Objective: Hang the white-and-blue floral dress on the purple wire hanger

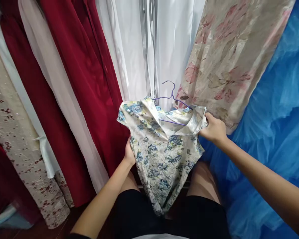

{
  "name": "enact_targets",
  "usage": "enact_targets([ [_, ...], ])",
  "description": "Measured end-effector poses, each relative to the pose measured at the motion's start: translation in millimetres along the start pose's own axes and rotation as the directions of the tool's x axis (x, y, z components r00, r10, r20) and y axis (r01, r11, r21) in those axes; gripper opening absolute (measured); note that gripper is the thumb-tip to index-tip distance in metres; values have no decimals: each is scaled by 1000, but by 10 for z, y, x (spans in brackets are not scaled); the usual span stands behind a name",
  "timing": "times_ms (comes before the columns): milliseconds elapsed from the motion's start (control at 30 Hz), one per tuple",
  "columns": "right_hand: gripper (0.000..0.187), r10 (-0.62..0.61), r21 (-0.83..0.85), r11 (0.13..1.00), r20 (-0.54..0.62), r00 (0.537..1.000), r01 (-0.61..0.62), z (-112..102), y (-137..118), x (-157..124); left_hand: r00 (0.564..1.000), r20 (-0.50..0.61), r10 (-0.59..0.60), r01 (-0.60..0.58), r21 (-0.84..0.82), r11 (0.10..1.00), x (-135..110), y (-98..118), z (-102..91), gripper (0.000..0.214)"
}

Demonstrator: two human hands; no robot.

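Observation:
A cream dress with blue flowers (161,149) hangs on a purple wire hanger (173,96) in front of me, its hem falling between my knees. My left hand (129,153) grips the dress at its left side seam, fingers tucked behind the cloth. My right hand (213,128) is closed on the dress's right shoulder, by the end of the hanger. The hanger's hook stands free, not on any rail that I can see.
Hanging garments surround me: dark red velvet (89,76), sheer white cloth (129,43), a beige fabric with pink flowers (226,56), a speckled beige one (12,132) at left. Blue tulle (276,116) fills the right. A metal pole (151,46) stands behind.

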State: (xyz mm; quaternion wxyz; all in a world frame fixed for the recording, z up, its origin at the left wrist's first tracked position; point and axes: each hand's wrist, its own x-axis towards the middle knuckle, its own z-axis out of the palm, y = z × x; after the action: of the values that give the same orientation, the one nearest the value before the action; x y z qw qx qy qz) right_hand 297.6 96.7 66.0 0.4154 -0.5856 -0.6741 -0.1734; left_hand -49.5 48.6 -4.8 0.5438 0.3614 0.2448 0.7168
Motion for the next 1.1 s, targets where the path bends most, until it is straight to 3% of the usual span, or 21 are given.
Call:
enact_targets([
  [67, 42, -3, -8, 1000, 16, 1000, 3, 6, -90, 35, 989, -115, 98, -93, 50, 994, -104, -92, -108, 57],
  [133, 39, -55, 10, 998, 25, 998, 55, -5, -219, 37, 954, -218, 208, -164, 203, 965, -219, -220, -195, 51],
  [267, 37, -202, 153, 969, 24, 979, 196, -29, -305, -3, 910, -297, 289, -136, 445, 885, -428, -513, -262, 45],
  [367, 42, -304, 232, 930, 46, 952, 286, -46, -206, -39, 862, -405, 306, -99, 458, 884, -580, -744, -256, 43],
  [467, 56, -354, 249, 899, -71, 933, 360, -64, -190, -181, 841, -467, 274, -72, 404, 912, -760, -941, -253, 43],
  [533, 52, -228, 309, 903, -243, 943, 298, -32, -307, -412, 845, -474, 246, -53, 384, 922, -875, -1018, -257, 43],
  [600, 29, 74, 489, 862, -376, 924, 130, 81, -519, -767, 853, -477, 213, -9, 393, 919, -964, -1041, -257, 43],
  [633, 17, 253, 622, 782, -358, 899, 28, 172, -648, -975, 860, -470, 198, 8, 400, 916, -998, -1035, -253, 42],
  [667, 19, 393, 749, 659, -254, 884, -77, 282, -786, -1189, 865, -466, 187, 19, 403, 915, -1026, -1022, -245, 42],
  [700, 26, 459, 831, 521, -80, 885, -196, 402, -928, -1393, 865, -467, 183, 23, 401, 916, -1051, -1005, -232, 42],
  [767, 33, 406, 845, 304, 303, 862, -440, 630, -1204, -1722, 859, -479, 183, 23, 392, 920, -1098, -966, -189, 42],
  [833, 39, 287, 803, 200, 500, 817, -562, 780, -1439, -1886, 850, -500, 165, 42, 376, 926, -1149, -933, -132, 40],
  [967, 43, 217, 823, 47, 545, 810, -566, 752, -1672, -1811, 827, -552, 103, 99, 324, 941, -1236, -890, -38, 39],
  [1100, 39, 199, 823, -34, 561, 803, -567, 587, -1641, -1714, 774, -630, 62, 86, 201, 976, -1265, -864, 1, 46],
])
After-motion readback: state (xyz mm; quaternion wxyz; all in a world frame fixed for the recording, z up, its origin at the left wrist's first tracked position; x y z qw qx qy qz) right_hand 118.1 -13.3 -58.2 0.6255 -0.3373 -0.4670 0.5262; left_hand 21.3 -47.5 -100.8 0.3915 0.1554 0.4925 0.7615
